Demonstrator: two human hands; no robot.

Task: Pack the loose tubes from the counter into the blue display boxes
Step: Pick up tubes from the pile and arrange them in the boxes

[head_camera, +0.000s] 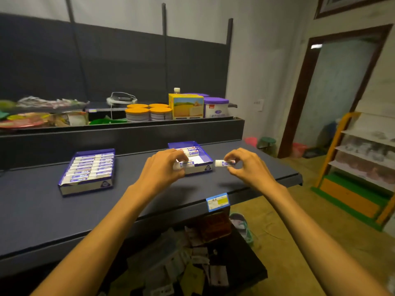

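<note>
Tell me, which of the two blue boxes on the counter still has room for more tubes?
The right blue box, behind the left hand: only a few tubes lie at its back. The left blue box is filled edge to edge with rows.

The wide dark grey table (pixel 64 210) had a smooth, matt surface that looked like painted metal or laminate; which of the two could not be told. The two blue-and-white display boxes, the full one (pixel 85 184) and the part-filled one (pixel 205 167), looked like printed cardboard with a slight sheen. The small white tubes with blue labels (pixel 224 163) looked like smooth, glossy plastic. A blue-and-yellow price tag (pixel 217 201) on the table's front edge looked like paper. Behind, the round tins with orange lids (pixel 160 113) had shiny sides and matt plastic-looking tops, and the yellow carton (pixel 186 106) looked like printed card.
</note>
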